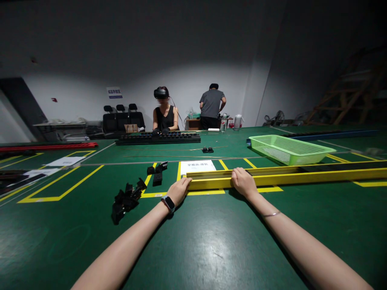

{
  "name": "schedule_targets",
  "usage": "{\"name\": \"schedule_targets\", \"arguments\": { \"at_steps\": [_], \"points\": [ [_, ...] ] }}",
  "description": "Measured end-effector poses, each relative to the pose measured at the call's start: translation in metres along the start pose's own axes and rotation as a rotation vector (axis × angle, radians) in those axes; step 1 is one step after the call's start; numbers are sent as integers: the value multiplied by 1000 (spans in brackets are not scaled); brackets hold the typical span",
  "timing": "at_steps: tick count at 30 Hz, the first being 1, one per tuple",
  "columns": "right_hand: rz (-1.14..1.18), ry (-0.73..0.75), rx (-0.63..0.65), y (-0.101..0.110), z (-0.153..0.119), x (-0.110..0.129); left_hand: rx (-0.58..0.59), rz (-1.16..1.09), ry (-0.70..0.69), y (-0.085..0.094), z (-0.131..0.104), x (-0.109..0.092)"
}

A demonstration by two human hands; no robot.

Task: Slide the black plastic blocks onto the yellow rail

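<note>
A long yellow rail [211, 184] with a channel along its top lies across the green table, running out to the right. At its left end is my left hand [179, 190], fingers closed over the rail's tip. Farther along, my right hand [243, 183] is curled around the rail with the knuckles up. A dark bit shows in the channel just beside that hand, too small to make out. Left of my left hand lies a loose pile of black plastic parts [128, 197], and a few more black parts [157, 177] sit behind it.
Behind the rail stands a light green plastic basket [290, 155]. A white paper label [202, 165] lies behind its left end. Two small black pieces [207, 150] and thin rods are farther back. Across the table a person [165, 117] works at black rails [160, 139]; another person [212, 104] stands behind.
</note>
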State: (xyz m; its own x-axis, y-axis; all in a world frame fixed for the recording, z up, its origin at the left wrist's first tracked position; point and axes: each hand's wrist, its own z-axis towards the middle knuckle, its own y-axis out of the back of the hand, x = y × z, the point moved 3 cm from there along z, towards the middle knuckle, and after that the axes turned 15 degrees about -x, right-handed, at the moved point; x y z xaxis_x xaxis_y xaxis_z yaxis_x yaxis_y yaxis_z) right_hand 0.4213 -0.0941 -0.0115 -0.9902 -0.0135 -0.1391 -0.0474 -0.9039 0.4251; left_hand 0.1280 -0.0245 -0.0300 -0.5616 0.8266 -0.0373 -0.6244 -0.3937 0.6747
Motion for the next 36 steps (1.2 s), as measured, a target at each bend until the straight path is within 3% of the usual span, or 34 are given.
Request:
{"name": "schedule_targets", "arguments": {
  "at_steps": [36],
  "points": [
    [-55, -40, 1, -4, 0, -1, -13, 37, -5, 2, 1, -2]
  ]
}}
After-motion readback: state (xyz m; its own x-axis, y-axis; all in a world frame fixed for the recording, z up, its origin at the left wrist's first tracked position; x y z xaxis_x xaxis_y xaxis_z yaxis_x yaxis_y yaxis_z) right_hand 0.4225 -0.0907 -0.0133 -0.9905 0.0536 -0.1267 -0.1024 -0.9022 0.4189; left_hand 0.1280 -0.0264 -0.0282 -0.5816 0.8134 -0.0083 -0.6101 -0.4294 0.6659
